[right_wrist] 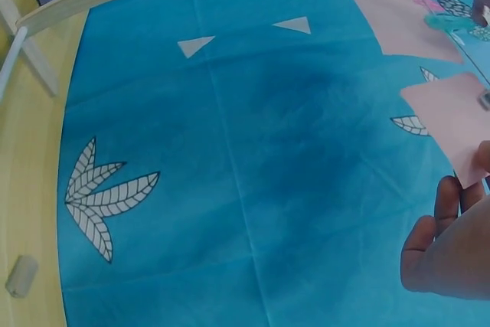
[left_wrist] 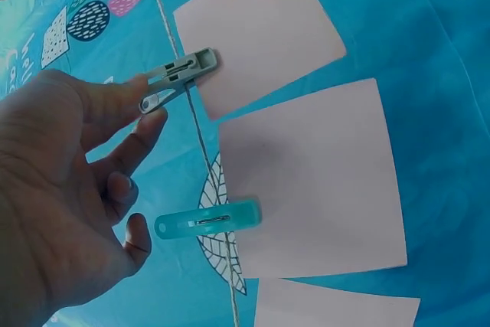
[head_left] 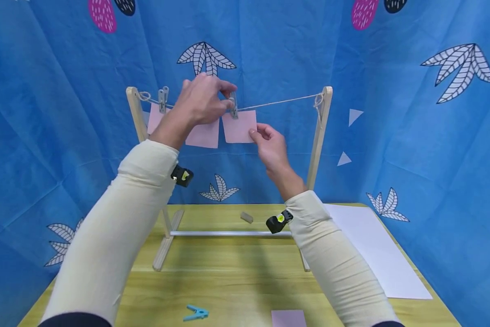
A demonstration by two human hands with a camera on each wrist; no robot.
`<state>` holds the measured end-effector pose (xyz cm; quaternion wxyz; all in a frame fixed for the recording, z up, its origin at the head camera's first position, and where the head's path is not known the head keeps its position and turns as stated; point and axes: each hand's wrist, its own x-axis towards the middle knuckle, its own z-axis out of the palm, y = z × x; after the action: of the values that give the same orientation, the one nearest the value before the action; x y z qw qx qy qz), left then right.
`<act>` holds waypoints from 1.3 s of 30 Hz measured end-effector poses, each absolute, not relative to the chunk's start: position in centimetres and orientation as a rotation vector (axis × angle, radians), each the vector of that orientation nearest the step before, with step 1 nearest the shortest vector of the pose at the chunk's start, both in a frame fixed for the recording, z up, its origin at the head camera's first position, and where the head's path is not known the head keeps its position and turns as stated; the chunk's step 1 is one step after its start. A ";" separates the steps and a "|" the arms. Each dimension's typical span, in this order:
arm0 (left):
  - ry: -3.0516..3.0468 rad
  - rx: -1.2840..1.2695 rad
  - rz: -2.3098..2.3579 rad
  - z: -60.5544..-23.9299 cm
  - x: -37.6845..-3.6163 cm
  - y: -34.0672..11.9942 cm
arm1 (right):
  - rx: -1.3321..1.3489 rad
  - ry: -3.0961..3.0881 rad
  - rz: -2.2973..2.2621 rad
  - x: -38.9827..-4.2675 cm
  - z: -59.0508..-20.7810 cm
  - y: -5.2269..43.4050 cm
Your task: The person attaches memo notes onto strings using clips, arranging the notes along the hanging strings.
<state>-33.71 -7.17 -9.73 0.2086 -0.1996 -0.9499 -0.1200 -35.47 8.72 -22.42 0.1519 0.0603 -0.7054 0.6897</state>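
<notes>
My left hand [head_left: 204,101] pinches the ends of a grey clothespin [head_left: 234,106] between thumb and forefinger. The clothespin's tip overlaps the top edge of a pink paper square [head_left: 240,128] at the string [left_wrist: 196,116]. With thumb and fingers my right hand [head_left: 271,147] holds that square by its right side. To its left hangs a second pink square [left_wrist: 321,189], under a teal clothespin [left_wrist: 210,218]. Farther left, another grey clothespin [head_left: 162,101] grips a third pink square [head_left: 155,117], partly hidden behind my left arm in the head view.
The string spans a wooden frame, its right post [head_left: 320,136] beside my right forearm. A blue clothespin [head_left: 196,312] and a pink square [head_left: 288,319] lie near the table's front. A grey block [head_left: 246,217] sits behind the frame's white bar [head_left: 228,233]; a white board [head_left: 379,254] lies right.
</notes>
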 end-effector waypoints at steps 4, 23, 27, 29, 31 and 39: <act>-2.627 -0.530 -0.295 -10.0 -33.7 -6.9 | 0.194 -2.006 2.000 -35.4 -22.5 8.7; -2.340 -0.590 -0.486 -14.3 -32.0 -8.5 | 0.242 -2.136 1.989 -34.6 -24.6 10.4; -2.304 -0.608 -0.513 -16.3 -31.5 -9.2 | 0.314 -2.206 1.954 -34.0 -25.5 11.3; -2.296 -0.609 -0.521 -17.2 -31.2 -9.5 | 0.349 -2.235 1.928 -33.7 -25.9 11.6; -2.293 -0.611 -0.530 -18.0 -30.8 -9.8 | 0.383 -2.263 1.890 -33.3 -26.2 11.9; -2.297 -0.654 -0.662 -20.4 -29.1 -10.6 | 0.519 -2.293 1.767 -31.7 -27.5 12.8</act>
<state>-29.14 -10.64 -20.45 0.3257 -0.2495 -0.8764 -0.2524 -31.68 12.82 -27.45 0.1001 0.1756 -0.7757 0.5978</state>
